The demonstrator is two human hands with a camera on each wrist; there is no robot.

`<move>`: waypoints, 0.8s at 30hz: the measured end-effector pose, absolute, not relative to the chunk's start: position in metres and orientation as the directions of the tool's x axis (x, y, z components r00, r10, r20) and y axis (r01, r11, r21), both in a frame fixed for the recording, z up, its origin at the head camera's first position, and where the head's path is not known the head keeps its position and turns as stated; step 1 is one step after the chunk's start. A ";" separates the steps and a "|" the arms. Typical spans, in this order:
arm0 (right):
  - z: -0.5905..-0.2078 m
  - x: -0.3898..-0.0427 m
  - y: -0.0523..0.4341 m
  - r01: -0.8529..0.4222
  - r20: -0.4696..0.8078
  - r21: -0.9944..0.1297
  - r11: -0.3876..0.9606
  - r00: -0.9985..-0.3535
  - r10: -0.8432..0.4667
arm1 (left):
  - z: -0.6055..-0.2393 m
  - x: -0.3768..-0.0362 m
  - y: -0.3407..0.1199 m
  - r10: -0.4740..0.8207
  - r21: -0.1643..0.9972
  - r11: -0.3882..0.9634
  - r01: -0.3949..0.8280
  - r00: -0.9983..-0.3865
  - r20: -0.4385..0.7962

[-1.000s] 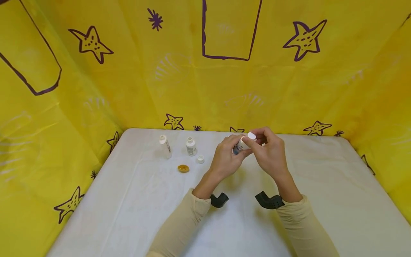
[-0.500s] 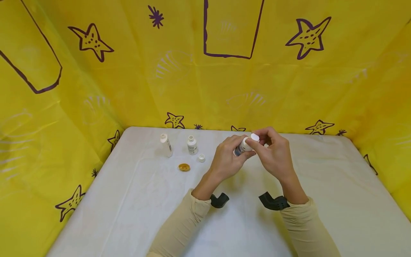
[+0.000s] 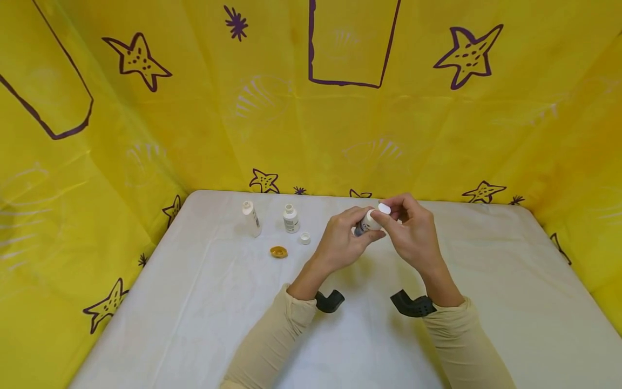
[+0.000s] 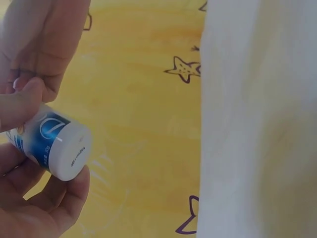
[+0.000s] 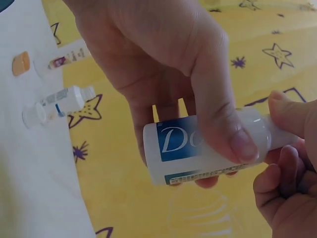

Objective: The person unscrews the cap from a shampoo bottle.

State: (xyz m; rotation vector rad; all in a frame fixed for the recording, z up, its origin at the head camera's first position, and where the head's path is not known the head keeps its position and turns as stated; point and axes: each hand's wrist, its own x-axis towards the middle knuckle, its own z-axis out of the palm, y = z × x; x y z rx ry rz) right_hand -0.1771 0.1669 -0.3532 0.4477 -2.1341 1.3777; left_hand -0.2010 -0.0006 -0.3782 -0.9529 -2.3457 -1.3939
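Note:
My left hand [image 3: 340, 240] grips a small white bottle [image 5: 171, 148] with a blue label, holding it tilted above the table. Its thumb lies along the bottle's side in the right wrist view, and the flat base faces the camera in the left wrist view. With thumb and fingers, my right hand [image 3: 413, 232] pinches the white cap [image 3: 384, 208] at the bottle's top end. The cap's flat face shows between the fingertips in the head view. Part of the bottle's neck is hidden by the fingers.
On the white-covered table [image 3: 218, 302], left of the hands, stand a slim white bottle [image 3: 251, 219] and a shorter white bottle [image 3: 291, 220] with its neck uncovered. A small white cap [image 3: 304, 238] and an orange-yellow cap [image 3: 278, 252] lie nearby. Yellow cloth [image 3: 194, 108] encloses the back and sides.
Both hands, with the bottle between them, have shifted slightly right, then a touch back. The right hand keeps its pinch on the cap. The other bottles and caps stay in place.

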 end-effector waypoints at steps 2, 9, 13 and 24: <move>-0.354 -0.178 0.168 -0.552 0.611 -0.724 0.414 -0.791 0.013 | -0.379 -0.202 -0.001 0.422 0.714 0.310 0.628 -0.764 0.488; -0.355 -0.176 0.174 -0.523 0.554 -0.755 0.396 -0.832 -0.042 | -0.379 -0.204 -0.006 0.513 0.842 0.254 0.477 -0.804 0.300; -0.353 -0.174 0.179 -0.511 0.513 -0.761 0.400 -0.851 -0.111 | -0.377 -0.206 -0.011 0.555 0.850 0.272 0.451 -0.795 0.244; -0.345 -0.165 0.187 -0.559 0.460 -0.694 0.453 -0.829 -0.318 | -0.371 -0.205 -0.018 0.588 0.810 0.325 0.488 -0.775 0.231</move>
